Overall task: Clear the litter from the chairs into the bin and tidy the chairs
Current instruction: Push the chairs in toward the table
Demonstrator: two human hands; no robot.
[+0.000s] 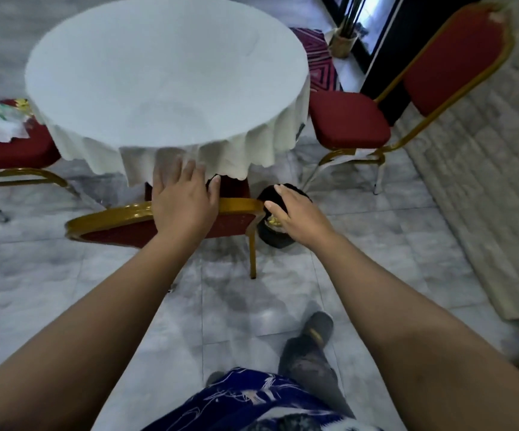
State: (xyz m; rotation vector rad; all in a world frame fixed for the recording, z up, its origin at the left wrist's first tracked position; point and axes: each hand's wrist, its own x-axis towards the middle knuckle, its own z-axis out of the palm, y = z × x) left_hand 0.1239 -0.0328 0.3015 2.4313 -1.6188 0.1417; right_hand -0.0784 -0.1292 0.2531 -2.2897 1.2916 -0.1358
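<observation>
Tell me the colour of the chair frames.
Gold, clearest in the head view on the near chair's backrest rim.

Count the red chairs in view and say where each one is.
3. One at the left with litter on its seat, one at the right with a bare seat, one nearest pushed under the table. The table may hide more.

Near chair (146,220): backrest top gripped by left hand (183,202), seat tucked under draped round table (164,76).
Right hand (298,214): held over black bin (275,236).
Left chair (12,144): seat littered with paper (3,126).
Right chair (350,121): seat bare.
</observation>
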